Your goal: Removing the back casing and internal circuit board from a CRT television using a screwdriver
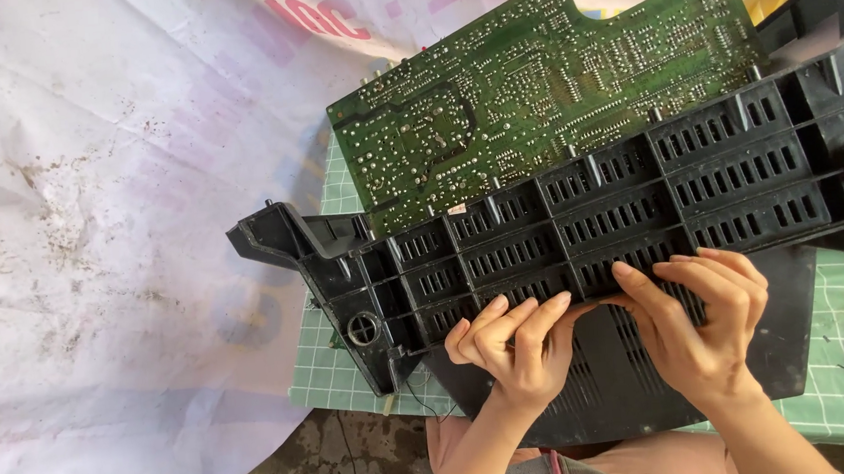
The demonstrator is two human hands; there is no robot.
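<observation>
Head view: left hand (511, 345) and right hand (695, 321), fingers spread, press the black slotted plastic chassis frame (592, 224) on the green cutting mat (834, 375). Green circuit board (541, 87) looks still seated; separation unfinished.

A: You've got bright, even daylight here, pic sharp all over, no blur.

B: Shadows? Glare?

A: Only soft ones under your hands (600, 328). White sheet (87, 193) nr washed out at left; slight bend at edges.
</observation>
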